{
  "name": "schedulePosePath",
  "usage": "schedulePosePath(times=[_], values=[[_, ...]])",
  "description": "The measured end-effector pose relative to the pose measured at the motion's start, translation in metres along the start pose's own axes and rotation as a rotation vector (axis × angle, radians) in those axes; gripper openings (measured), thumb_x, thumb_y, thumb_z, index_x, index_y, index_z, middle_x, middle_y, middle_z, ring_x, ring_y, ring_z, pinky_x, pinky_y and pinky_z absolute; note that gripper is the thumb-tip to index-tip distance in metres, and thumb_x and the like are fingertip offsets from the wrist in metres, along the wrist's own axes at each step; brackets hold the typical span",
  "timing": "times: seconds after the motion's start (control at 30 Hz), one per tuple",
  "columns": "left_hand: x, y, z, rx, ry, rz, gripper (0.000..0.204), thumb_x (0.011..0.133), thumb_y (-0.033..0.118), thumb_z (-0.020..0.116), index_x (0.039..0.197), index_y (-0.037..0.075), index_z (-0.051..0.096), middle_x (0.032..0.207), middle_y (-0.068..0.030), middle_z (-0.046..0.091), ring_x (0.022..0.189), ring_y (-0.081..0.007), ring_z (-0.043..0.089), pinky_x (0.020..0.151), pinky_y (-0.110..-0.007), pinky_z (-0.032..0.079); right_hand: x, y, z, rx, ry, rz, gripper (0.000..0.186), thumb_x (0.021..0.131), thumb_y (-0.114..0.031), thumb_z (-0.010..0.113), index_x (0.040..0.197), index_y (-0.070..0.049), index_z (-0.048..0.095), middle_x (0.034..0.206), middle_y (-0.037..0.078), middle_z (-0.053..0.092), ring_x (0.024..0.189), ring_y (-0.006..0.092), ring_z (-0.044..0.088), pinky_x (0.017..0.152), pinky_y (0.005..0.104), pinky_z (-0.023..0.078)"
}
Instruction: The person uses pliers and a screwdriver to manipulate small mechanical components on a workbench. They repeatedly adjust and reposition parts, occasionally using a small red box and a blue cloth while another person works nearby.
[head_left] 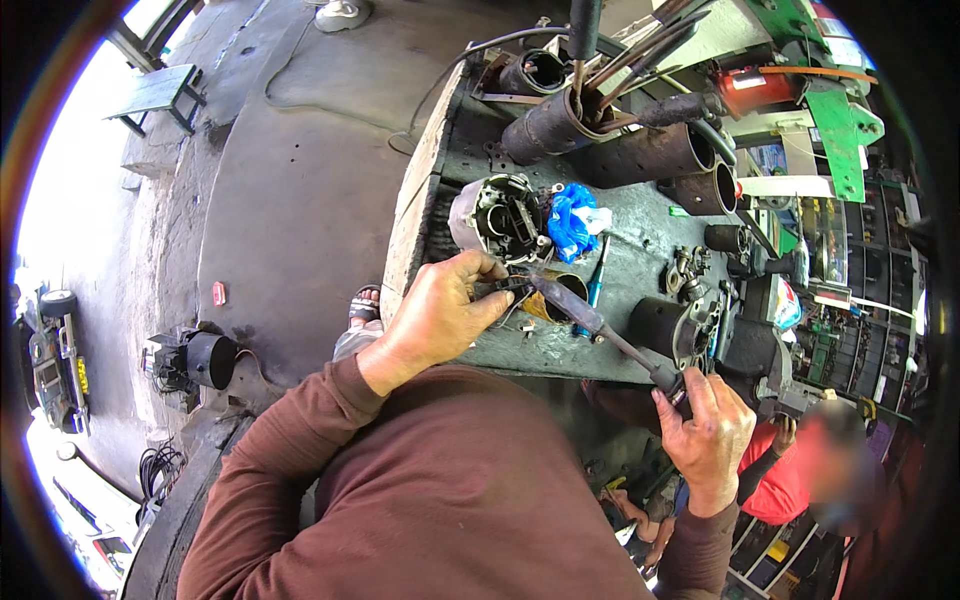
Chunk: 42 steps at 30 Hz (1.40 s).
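Note:
My right hand (708, 437) is closed round the dark handle of a soldering iron (585, 312), a long tool with a thick barrel on a thin shaft. Its tip reaches left to a small black part with thin wires (512, 290), pinched between the thumb and fingers of my left hand (445, 305). Whether tip and part touch, I cannot tell. Just beyond my left hand sits an opened round metal motor housing (497, 216) with its inner parts showing. Under the iron's barrel lies a yellowish metal ring or cylinder (553, 298).
Beside the housing lie a blue plastic bag (572, 222) and a blue screwdriver (598, 272). Dark metal cylinders (650, 155) and a can of tools (550, 128) stand farther back on the bench (640, 240). A person in red (775, 485) is at the right.

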<state>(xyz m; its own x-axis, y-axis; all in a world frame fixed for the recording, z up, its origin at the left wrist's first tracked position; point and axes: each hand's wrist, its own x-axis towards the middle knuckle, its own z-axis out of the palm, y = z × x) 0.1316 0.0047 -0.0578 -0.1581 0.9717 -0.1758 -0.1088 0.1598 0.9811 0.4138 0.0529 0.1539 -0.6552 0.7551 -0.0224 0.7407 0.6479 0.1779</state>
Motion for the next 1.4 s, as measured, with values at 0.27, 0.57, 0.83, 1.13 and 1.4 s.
schedulePosePath(times=[0.27,0.57,0.83,1.13,1.4], values=[[-0.001,-0.008,-0.001,-0.076,-0.085,-0.102,0.026,0.094,0.012,0.082,0.113,-0.004,0.072,0.078,-0.0053,0.067,0.069,-0.0080,0.055,0.063,-0.031,0.049,0.003,-0.007,-0.021,-0.079,-0.057,0.008,0.040,0.080,-0.029,0.089,0.105,-0.003,0.072,0.079,0.010,0.063,0.067,0.0322,0.066,0.060,0.0433,0.052],[0.003,-0.005,-0.001,-0.052,-0.139,-0.052,0.026,0.093,0.009,0.083,0.113,-0.004,0.072,0.083,-0.0077,0.070,0.075,-0.0081,0.059,0.068,-0.031,0.052,0.001,-0.009,-0.031,-0.122,-0.083,0.015,0.040,0.079,-0.028,0.089,0.105,-0.004,0.072,0.080,0.009,0.062,0.068,0.0304,0.065,0.060,0.0424,0.051],[0.006,-0.004,0.002,-0.162,-0.215,-0.061,0.023,0.095,0.003,0.081,0.114,-0.003,0.071,0.088,0.0016,0.066,0.076,-0.0040,0.054,0.066,-0.026,0.048,0.001,0.000,-0.046,-0.253,-0.083,-0.066,0.043,0.076,-0.028,0.088,0.108,-0.006,0.072,0.084,0.007,0.061,0.070,0.0269,0.063,0.062,0.0406,0.050],[0.005,-0.005,0.004,-0.287,-0.252,-0.121,0.025,0.095,-0.001,0.080,0.118,-0.003,0.069,0.095,0.0024,0.068,0.082,-0.0033,0.058,0.071,-0.024,0.051,0.013,0.009,-0.059,-0.323,-0.090,-0.151,0.042,0.076,-0.029,0.086,0.109,-0.007,0.071,0.084,0.007,0.058,0.070,0.0272,0.061,0.062,0.0424,0.048],[0.011,-0.004,0.006,-0.504,-0.327,-0.202,0.023,0.096,-0.002,0.078,0.117,-0.003,0.069,0.101,-0.0010,0.071,0.088,-0.0064,0.064,0.078,-0.026,0.055,0.025,0.013,-0.076,-0.108,-0.193,-0.005,0.045,0.073,-0.022,0.092,0.107,-0.002,0.072,0.085,0.015,0.065,0.074,0.0371,0.066,0.067,0.0470,0.051]])
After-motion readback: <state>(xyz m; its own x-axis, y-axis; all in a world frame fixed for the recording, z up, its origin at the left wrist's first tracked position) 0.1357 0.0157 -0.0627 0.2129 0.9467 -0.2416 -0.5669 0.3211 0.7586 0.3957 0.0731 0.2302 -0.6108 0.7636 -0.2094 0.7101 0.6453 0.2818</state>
